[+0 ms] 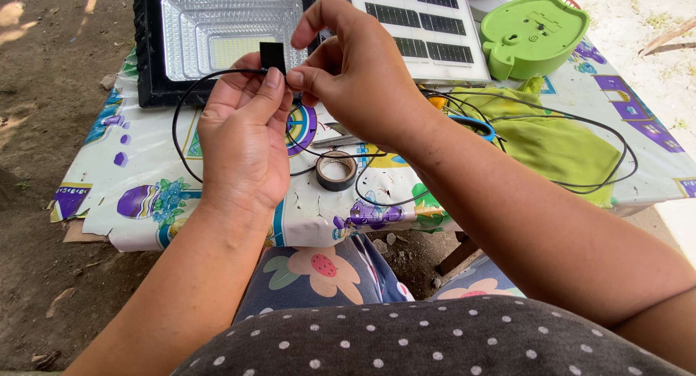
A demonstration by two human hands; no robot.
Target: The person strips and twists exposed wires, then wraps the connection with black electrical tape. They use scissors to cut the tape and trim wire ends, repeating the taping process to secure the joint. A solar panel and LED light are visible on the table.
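My left hand (243,133) is raised above the table and pinches a thin black cable (177,111) between thumb and fingers. A short strip of black tape (272,55) stands up at the fingertips. My right hand (355,71) meets the left from the right, its thumb and forefinger pinched at the same spot on the cable and tape. Below the hands a roll of black tape (336,171) lies flat on the patterned tablecloth (145,173). The cable loops down on the left and runs on under the hands.
A black LED floodlight (217,28) and a solar panel (428,28) lie at the table's back. A green plastic housing (533,31) sits at back right, a green cloth (551,140) with blue-handled scissors (475,124) and more black cable (616,140) at right. Dirt ground surrounds the table.
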